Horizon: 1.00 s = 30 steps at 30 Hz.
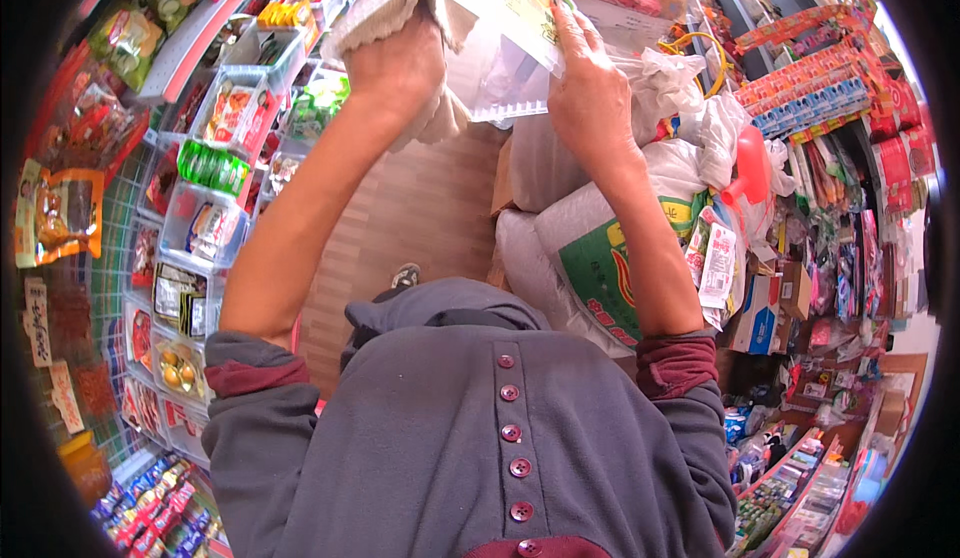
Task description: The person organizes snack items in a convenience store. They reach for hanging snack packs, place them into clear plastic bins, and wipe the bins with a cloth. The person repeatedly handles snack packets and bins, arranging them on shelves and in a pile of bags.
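My left hand [394, 67] grips a beige cloth [431, 119] that bunches around its fingers and hangs below the wrist. The cloth lies against a clear plastic container [510, 74], whose upper part is washed out by bright light. On the container's right side, my right hand [596, 100] holds its edge, fingers stretched along a yellow and white printed sheet or label [536, 7]. A ribbed rim shows at the container's lower end. Both hands are raised in front of me, above the floor. What the container holds, if anything, cannot be made out.
To the left, shelves carry clear plastic bins [202, 220] of packaged snacks. Stuffed woven sacks [570, 258] and white plastic bags [675, 85] crowd the right, with a red plastic scoop-like item [750, 164] on them. Wood-look floor [405, 205] runs between.
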Available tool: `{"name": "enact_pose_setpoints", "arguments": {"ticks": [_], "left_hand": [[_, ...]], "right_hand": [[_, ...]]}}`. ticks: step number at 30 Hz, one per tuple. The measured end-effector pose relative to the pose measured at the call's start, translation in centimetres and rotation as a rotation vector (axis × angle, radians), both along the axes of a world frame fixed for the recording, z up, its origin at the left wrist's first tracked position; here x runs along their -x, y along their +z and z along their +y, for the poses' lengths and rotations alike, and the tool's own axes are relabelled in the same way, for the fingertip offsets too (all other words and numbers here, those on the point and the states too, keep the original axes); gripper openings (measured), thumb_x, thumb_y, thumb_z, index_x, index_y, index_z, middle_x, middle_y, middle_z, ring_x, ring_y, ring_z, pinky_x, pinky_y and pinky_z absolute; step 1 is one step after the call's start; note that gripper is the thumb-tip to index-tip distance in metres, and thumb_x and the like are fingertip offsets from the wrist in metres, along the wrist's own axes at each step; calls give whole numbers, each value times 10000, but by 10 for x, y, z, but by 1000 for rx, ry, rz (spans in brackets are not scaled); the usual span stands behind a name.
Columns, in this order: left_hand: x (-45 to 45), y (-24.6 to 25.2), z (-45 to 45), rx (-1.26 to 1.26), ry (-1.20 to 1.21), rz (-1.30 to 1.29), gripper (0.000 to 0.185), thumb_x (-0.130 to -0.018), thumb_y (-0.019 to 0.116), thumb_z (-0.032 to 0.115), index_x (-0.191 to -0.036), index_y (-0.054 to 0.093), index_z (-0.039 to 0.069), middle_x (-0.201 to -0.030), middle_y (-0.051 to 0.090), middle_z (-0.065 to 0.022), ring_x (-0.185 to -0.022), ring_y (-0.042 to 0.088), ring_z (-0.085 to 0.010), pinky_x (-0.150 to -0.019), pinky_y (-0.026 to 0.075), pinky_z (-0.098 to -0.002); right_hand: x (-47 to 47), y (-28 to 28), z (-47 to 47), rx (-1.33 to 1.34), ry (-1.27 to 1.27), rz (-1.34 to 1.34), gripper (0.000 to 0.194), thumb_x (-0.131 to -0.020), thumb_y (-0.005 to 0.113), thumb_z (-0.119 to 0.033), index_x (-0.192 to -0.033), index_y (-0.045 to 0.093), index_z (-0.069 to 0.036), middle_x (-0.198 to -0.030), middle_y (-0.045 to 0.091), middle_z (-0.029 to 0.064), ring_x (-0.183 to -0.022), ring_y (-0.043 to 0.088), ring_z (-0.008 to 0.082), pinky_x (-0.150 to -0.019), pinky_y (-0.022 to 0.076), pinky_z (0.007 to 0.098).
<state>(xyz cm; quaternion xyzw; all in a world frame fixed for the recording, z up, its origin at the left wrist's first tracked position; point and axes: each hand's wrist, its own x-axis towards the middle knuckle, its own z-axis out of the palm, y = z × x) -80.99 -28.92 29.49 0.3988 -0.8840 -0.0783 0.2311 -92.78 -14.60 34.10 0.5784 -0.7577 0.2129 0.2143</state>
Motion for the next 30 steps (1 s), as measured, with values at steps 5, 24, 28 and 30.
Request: {"name": "enact_pose_setpoints", "arguments": {"ticks": [5,24,28,30], "left_hand": [[-1,-36,-18,-384,-36,1,311,-854,524,292,-1005,653,52,-1002,653,-161,-907,625,-339,-829,482,-427],[-148,-135,105,-785,-161,554,417,-931,465,263,-1162,539,-76,-997,624,-263,-981,596,-352,-862,461,-408],[-285,-198,212,-972,78,1808,380,-929,535,295,-1215,558,46,-1201,556,-93,-1098,523,-194,-950,424,-372],[-381,-224,261,-1040,797,2172,290,-890,566,303,-1093,598,99,-955,617,-46,-860,603,-168,-800,519,-340]], "right_hand": [[9,-14,-5,-236,-76,193,266,-798,481,-41,-1026,615,-14,-799,646,193,-705,643,339,-623,519,425],[-98,-117,-84,-247,563,-368,487,-821,432,49,-1303,468,-5,-1276,522,211,-1178,506,347,-971,400,397],[-116,-161,-94,-536,431,-675,488,-814,441,27,-1301,463,13,-1230,539,231,-1110,550,335,-931,418,389],[-117,-184,-91,-522,502,-576,480,-806,434,18,-1283,477,26,-1215,540,246,-1117,535,372,-942,411,419]]}}
